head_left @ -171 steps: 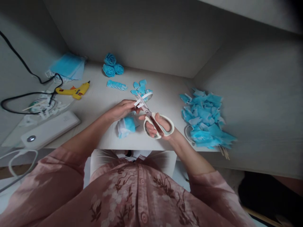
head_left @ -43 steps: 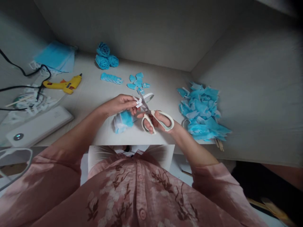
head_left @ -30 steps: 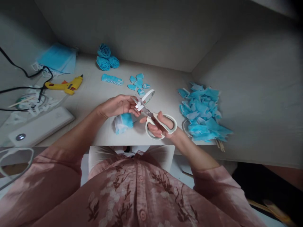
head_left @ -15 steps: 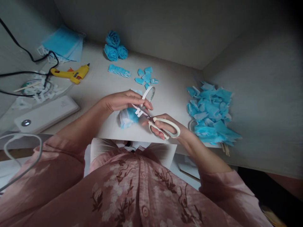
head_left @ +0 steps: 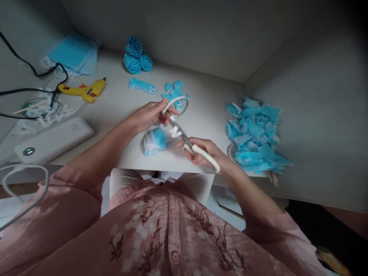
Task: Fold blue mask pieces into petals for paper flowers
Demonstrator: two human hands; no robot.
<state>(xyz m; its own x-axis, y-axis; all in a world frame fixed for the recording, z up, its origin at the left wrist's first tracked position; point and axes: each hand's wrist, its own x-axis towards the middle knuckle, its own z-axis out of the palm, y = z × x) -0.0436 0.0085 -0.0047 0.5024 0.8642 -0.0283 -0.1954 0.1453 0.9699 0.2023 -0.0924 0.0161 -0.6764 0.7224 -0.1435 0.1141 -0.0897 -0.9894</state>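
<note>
My right hand (head_left: 205,151) grips white-handled scissors (head_left: 193,147), whose blades point up and left toward my left hand. My left hand (head_left: 149,114) pinches a curled white strip (head_left: 176,102) just above the blade tips. A small white snippet (head_left: 174,132) lies by the blades. Below my left hand, a bunched blue-and-white fabric piece (head_left: 154,140) rests on the white desk (head_left: 120,107).
A heap of blue fabric scraps (head_left: 254,134) lies at the right, with wooden sticks (head_left: 271,177) under it. Three blue fabric roses (head_left: 135,59), small blue pieces (head_left: 174,89), a yellow glue gun (head_left: 84,90), black cables (head_left: 43,82), stacked blue masks (head_left: 73,53) and a white box (head_left: 53,140) lie to the left.
My left hand has lifted the white strip up and away from the scissors. My right hand has turned the scissors edge-on, and a white snippet lies by the blades.
</note>
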